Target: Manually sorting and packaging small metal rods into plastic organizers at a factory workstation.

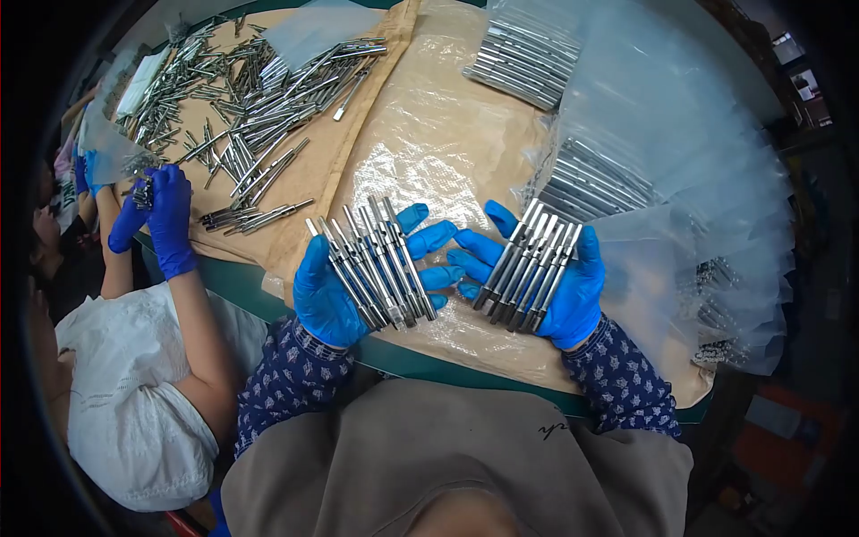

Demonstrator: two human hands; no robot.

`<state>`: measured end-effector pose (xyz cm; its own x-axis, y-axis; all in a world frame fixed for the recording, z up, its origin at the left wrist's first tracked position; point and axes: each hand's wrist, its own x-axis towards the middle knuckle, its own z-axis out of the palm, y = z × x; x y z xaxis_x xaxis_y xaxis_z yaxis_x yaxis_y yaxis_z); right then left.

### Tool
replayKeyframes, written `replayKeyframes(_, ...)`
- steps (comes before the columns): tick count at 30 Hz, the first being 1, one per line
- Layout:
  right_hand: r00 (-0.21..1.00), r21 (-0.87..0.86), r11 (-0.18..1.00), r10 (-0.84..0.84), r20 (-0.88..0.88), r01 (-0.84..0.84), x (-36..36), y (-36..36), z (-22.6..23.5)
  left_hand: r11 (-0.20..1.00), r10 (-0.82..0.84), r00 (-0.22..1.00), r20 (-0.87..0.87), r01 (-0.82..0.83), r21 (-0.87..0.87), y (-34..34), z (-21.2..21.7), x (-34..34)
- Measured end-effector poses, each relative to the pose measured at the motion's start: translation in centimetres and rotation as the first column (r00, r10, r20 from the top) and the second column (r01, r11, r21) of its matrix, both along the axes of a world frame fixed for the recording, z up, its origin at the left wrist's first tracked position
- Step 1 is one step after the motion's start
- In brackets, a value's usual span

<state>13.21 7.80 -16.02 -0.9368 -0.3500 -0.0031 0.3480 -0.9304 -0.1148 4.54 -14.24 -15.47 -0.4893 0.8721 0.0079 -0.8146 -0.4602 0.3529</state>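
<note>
My left hand [324, 309], in a blue glove, cradles a row of slim shiny metal rods [379, 264] side by side across its palm. Its thumb rests along the left side of the row, and the fingers reach out past the right side. A second row of similar stepped metal rods [528, 267] lies in my right hand [574, 300], also gloved in blue, with the thumb at the right and the fingers at the left. Both hands are palm up, close together over the table, their fingertips nearly meeting. Several rods fill each row.
Loose metal rods [309, 85] are heaped on brown paper [192, 107] at the far left. Stacked rods in clear plastic bags [595, 179] lie at the right, beside plastic sheeting [680, 116]. At the left, a co-worker's purple-gloved hand [170, 210] holds small metal parts.
</note>
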Motion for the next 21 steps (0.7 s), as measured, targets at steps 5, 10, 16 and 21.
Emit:
replayKeyframes(5,0.995,0.142,0.990,-0.026,0.098,0.012,-0.5,-0.9,0.3,0.995,0.094,0.995,-0.017,-0.094,-0.011,-0.3,-0.3,-0.8)
replayKeyframes(10,0.998,0.133,0.990,-0.060,0.035,0.055,0.5,-1.1,0.9,0.985,0.165,0.986,0.019,-0.166,0.054,-0.3,-0.2,-0.7)
replayKeyframes(16,0.997,0.141,0.990,-0.039,0.071,0.029,-0.3,-1.3,0.7,0.961,0.229,0.970,0.083,-0.239,0.136,-0.1,-0.1,-0.7)
replayKeyframes(21,0.991,0.151,0.984,-0.104,0.087,0.090,0.1,-1.3,0.5,0.949,0.273,0.948,0.166,-0.294,0.116,-0.1,-0.1,-0.5)
